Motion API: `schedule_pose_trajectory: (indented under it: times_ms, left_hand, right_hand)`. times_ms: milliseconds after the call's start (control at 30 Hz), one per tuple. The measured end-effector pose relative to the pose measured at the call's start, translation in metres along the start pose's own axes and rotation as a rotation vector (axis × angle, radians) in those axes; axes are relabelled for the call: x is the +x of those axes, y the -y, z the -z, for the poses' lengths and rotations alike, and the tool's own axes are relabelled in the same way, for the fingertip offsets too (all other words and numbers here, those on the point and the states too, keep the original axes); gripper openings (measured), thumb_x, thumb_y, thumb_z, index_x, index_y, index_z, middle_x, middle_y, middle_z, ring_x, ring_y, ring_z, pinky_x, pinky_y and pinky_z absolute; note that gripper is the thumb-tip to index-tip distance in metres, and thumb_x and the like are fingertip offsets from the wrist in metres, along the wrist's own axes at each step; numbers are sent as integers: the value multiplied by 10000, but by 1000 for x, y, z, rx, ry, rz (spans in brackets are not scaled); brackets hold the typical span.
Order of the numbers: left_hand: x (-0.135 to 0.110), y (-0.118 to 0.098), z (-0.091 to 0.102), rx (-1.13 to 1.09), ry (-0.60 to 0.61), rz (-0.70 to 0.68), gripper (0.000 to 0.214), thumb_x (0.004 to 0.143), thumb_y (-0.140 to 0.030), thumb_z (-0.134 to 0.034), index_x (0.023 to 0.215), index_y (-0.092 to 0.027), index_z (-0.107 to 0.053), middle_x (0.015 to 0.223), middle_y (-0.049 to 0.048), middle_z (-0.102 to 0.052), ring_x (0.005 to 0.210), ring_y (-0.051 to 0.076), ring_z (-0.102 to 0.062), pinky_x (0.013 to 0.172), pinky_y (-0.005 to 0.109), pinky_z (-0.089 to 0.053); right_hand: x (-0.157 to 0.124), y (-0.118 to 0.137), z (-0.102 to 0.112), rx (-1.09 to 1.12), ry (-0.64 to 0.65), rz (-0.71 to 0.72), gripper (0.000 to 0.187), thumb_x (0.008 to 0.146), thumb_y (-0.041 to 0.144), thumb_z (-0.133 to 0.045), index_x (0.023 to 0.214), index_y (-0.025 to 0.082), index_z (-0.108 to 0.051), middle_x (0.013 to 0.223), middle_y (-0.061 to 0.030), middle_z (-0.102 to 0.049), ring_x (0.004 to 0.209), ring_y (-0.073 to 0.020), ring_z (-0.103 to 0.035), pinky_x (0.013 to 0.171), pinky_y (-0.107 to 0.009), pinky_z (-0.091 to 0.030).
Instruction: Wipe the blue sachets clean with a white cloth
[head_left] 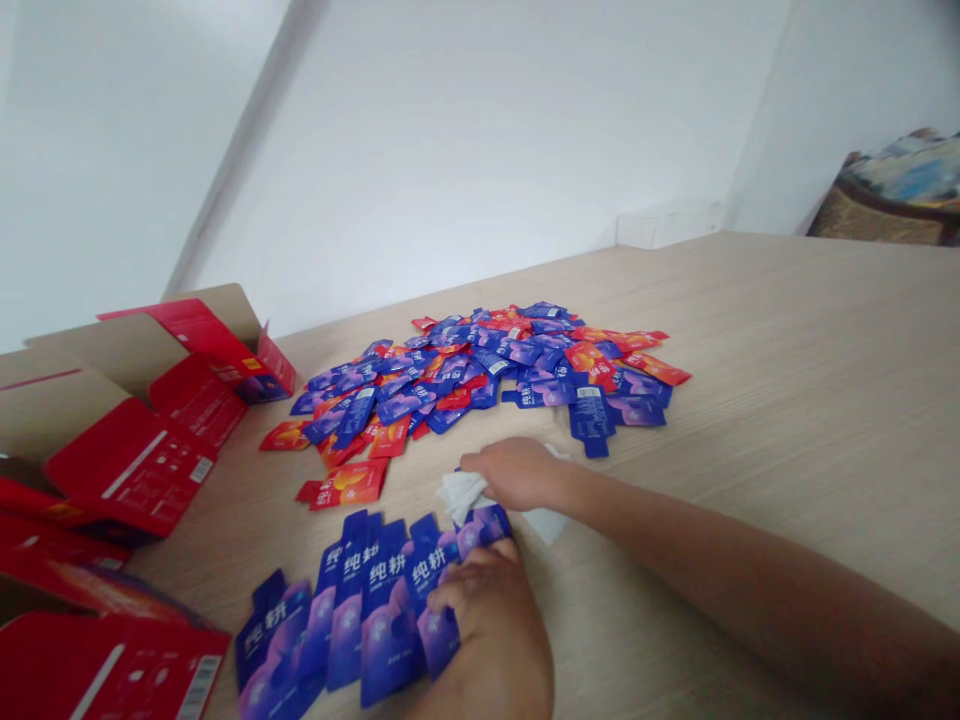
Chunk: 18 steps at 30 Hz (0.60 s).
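My right hand [517, 474] is closed on a crumpled white tissue [463, 494], which touches the top of a purple sachet [484, 527]. My left hand [495, 610] grips the lower part of that same sachet, its fingers curled and partly covering it. To the left, several purple sachets [388, 610] lie in an overlapping row, printed sides up, with narrow necks pointing away from me. Part of the tissue sticks out behind my right wrist.
A loose pile of purple and orange-red sachets [450, 375] spreads over the wooden table [750, 420]. Open red cartons [142, 465] crowd the left side. A white wall [510, 150] stands behind. At the far right is a chair [874, 210] with things piled on it.
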<state>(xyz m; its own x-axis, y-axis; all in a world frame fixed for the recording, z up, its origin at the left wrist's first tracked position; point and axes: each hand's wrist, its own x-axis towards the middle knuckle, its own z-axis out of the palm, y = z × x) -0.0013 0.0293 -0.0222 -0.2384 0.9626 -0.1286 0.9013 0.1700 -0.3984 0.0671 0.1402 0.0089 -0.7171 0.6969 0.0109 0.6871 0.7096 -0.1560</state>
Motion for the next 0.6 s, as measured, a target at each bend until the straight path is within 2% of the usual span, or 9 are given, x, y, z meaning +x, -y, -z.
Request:
schedule_pose_trajectory:
  times_ms: [133, 267, 467, 600]
  left_hand:
    - [7, 0, 1, -45, 83, 9, 340, 784, -193, -439, 1065, -156, -627, 985, 247, -636, 845, 433, -598, 581, 573, -423]
    - [12, -1, -2, -64, 119, 9, 349, 781, -247, -462, 1077, -156, -624, 990, 250, -632, 864, 444, -586, 571, 575, -417]
    - [7, 0, -1, -85, 113, -2, 373, 790, -229, -435, 1118, -156, -597, 1045, 262, -609, 897, 450, -576, 569, 578, -419]
    - [7, 1, 0, -95, 104, -3, 368, 792, -208, -417, 1103, -162, -608, 1028, 257, -618, 886, 443, -585, 581, 573, -417]
  right_hand:
    - [-5, -7, 14, -15, -42, -34, 312, 784, 337, -499, 1084, 259, -533, 947, -80, -665, 865, -259, -611, 631, -321, -428]
    - [-13, 2, 23, -11, -66, 10, 341, 774, 335, -519, 1107, 263, -519, 950, -79, -663, 861, -257, -611, 637, -318, -429]
    - [-6, 10, 2, 18, 7, 93, 330, 776, 356, -512, 1094, 270, -525, 928, -67, -667, 821, -243, -623, 604, -305, -430]
    - [2, -3, -3, -8, -3, 4, 339, 784, 334, -502, 1115, 259, -519, 968, -78, -662, 868, -251, -616, 634, -320, -436]
